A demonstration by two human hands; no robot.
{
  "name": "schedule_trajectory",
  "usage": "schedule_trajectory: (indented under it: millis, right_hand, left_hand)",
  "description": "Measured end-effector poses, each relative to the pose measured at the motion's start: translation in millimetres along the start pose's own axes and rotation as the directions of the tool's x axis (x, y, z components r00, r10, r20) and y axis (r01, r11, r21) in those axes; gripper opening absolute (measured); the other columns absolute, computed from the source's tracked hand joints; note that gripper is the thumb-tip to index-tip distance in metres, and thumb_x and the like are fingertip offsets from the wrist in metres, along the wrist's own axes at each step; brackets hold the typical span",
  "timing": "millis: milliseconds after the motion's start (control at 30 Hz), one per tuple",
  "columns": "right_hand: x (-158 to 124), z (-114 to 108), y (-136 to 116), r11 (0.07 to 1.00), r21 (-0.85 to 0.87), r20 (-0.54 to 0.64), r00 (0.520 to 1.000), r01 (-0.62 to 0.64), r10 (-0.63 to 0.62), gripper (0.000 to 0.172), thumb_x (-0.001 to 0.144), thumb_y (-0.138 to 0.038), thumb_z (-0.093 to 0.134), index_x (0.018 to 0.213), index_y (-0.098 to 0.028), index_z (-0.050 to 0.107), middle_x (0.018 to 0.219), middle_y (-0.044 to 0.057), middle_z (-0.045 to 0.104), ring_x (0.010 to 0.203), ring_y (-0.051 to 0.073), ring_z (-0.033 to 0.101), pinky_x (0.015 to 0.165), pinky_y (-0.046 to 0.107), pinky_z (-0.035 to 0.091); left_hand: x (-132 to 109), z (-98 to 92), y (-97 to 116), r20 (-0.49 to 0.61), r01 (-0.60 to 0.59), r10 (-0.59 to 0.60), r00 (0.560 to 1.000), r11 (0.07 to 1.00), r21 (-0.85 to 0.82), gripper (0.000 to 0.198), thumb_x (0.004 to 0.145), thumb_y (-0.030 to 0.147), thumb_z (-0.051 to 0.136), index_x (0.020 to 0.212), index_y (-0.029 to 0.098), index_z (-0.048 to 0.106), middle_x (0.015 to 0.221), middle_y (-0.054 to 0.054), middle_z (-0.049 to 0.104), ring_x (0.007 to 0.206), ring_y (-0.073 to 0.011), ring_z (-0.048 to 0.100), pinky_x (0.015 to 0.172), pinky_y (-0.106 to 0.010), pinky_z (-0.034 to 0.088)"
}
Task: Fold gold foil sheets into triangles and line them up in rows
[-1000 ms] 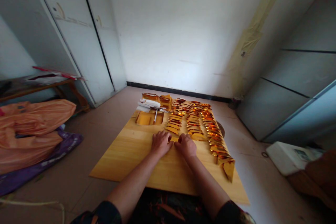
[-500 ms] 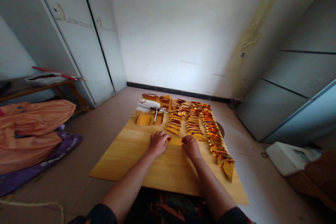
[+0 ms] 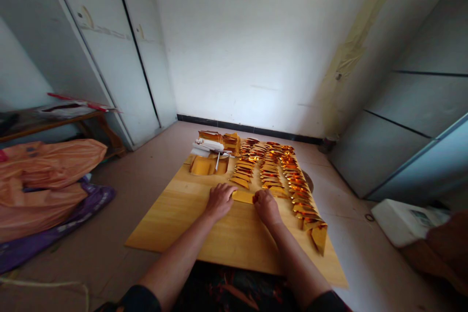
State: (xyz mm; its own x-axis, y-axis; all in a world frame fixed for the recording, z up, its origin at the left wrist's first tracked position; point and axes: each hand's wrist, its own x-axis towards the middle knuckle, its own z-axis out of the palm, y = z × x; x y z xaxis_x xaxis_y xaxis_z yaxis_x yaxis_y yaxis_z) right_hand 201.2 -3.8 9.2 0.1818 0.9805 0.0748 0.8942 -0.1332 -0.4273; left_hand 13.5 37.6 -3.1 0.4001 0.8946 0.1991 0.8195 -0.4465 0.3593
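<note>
A small gold paper sheet (image 3: 243, 197) lies flat on the wooden board (image 3: 175, 214) between my hands. My left hand (image 3: 220, 200) presses on its left end with curled fingers. My right hand (image 3: 266, 205) pinches its right end, fingers closed. Just beyond them, rows of folded gold foil pieces (image 3: 272, 168) run from the board's far edge down the right side. A stack of flat gold sheets (image 3: 204, 165) sits at the far left of the board, with a white roll (image 3: 208, 145) and scissors on it.
Orange and purple plastic bags (image 3: 44, 180) lie on the floor at left, below a low wooden bench (image 3: 54, 119). A white box (image 3: 404, 222) sits on the floor at right. White cabinet doors and a wall stand behind the board.
My hands were close together over the sheet a second ago. They have slid apart to its two ends, so the gold paper now shows between them.
</note>
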Motion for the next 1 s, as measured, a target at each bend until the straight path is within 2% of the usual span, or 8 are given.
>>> schedule_trajectory:
  millis: [100, 200, 300, 433, 533, 767, 867, 1000]
  right_hand:
    - [-1.0, 1.1, -1.8, 1.0, -0.007, -0.029, 1.0, 0.008, -0.009, 0.021, 0.083, -0.014, 0.052, 0.1, -0.019, 0.063, 0.102, 0.006, 0.058, 0.075, 0.011, 0.058, 0.065, 0.019, 0.038]
    - [-2.4, -0.2, -3.4, 1.0, -0.013, -0.011, 1.0, 0.013, -0.013, 0.018, 0.083, -0.012, 0.051, 0.094, -0.018, 0.064, 0.1, 0.006, 0.058, 0.073, 0.011, 0.057, 0.064, 0.02, 0.037]
    - [-3.8, -2.4, -4.6, 1.0, -0.015, -0.002, 1.0, 0.021, -0.022, 0.018, 0.083, -0.01, 0.049, 0.092, -0.018, 0.063, 0.1, 0.005, 0.057, 0.074, 0.011, 0.057, 0.064, 0.019, 0.037]
    - [-4.0, -1.9, -5.3, 0.999, -0.031, -0.007, 1.0, 0.02, -0.02, 0.022, 0.085, -0.012, 0.049, 0.101, -0.019, 0.061, 0.105, 0.005, 0.056, 0.076, 0.01, 0.057, 0.063, 0.02, 0.036]
    - [-3.5, -0.4, -5.1, 0.999, -0.025, 0.011, 1.0, 0.024, -0.024, 0.019, 0.085, -0.012, 0.048, 0.097, -0.019, 0.061, 0.103, 0.004, 0.055, 0.075, 0.01, 0.057, 0.062, 0.02, 0.036]
    - [-6.6, -2.2, -5.5, 0.999, 0.04, -0.04, 0.999, 0.034, -0.032, 0.017, 0.079, -0.01, 0.052, 0.091, -0.019, 0.058, 0.099, 0.002, 0.054, 0.07, 0.01, 0.053, 0.059, 0.02, 0.033]
    - [-10.3, -3.5, -5.4, 0.995, 0.067, -0.09, 0.994, 0.07, -0.064, 0.018, 0.076, -0.007, 0.049, 0.086, -0.02, 0.057, 0.096, 0.001, 0.054, 0.07, 0.009, 0.052, 0.059, 0.019, 0.033]
    - [-15.2, -4.1, -3.6, 0.987, 0.088, -0.134, 0.984, 0.131, -0.118, 0.017, 0.076, -0.008, 0.045, 0.078, -0.02, 0.057, 0.091, 0.0, 0.054, 0.07, 0.01, 0.053, 0.06, 0.018, 0.035]
  left_hand:
    - [-1.2, -0.7, 2.5, -0.031, -0.001, 0.001, 1.0, 1.0, -0.004, 0.038, 0.082, 0.016, 0.051, 0.117, 0.029, 0.056, 0.11, -0.002, 0.062, 0.107, -0.0203, 0.05, 0.086, -0.035, 0.034]
    - [-2.1, -2.5, 4.6, -0.03, -0.001, 0.001, 1.0, 1.0, -0.012, 0.03, 0.081, 0.022, 0.057, 0.11, 0.027, 0.058, 0.108, -0.002, 0.062, 0.106, -0.021, 0.05, 0.086, -0.034, 0.035]
    - [-2.9, -3.6, 5.4, -0.03, -0.001, 0.001, 1.0, 1.0, -0.016, 0.025, 0.079, 0.021, 0.059, 0.103, 0.025, 0.059, 0.105, -0.003, 0.063, 0.104, -0.021, 0.051, 0.085, -0.034, 0.035]
    - [-3.8, -3.3, 4.6, -0.043, -0.018, 0.017, 0.999, 1.0, -0.019, 0.034, 0.079, 0.022, 0.058, 0.112, 0.024, 0.056, 0.108, -0.004, 0.062, 0.106, -0.0223, 0.051, 0.087, -0.036, 0.035]
    - [-3.9, -2.8, 3.7, -0.037, -0.028, 0.028, 0.999, 1.0, -0.014, 0.038, 0.078, 0.022, 0.058, 0.116, 0.025, 0.055, 0.109, -0.005, 0.061, 0.107, -0.0229, 0.05, 0.088, -0.036, 0.035]
    - [-5.0, -4.5, 6.0, -0.099, -0.072, 0.068, 0.993, 0.996, -0.045, 0.026, 0.075, 0.016, 0.059, 0.1, 0.023, 0.058, 0.102, -0.003, 0.062, 0.101, -0.0209, 0.051, 0.085, -0.033, 0.037]
    - [-6.1, -6.5, 7.0, -0.136, -0.097, 0.089, 0.987, 0.994, -0.049, 0.019, 0.074, 0.013, 0.058, 0.091, 0.022, 0.059, 0.096, -0.003, 0.06, 0.097, -0.0204, 0.05, 0.083, -0.033, 0.037]
    - [-7.6, -7.6, 5.5, -0.132, -0.159, 0.148, 0.98, 0.985, -0.07, 0.012, 0.072, 0.01, 0.057, 0.076, 0.021, 0.06, 0.089, -0.004, 0.058, 0.092, -0.0195, 0.05, 0.082, -0.032, 0.038]
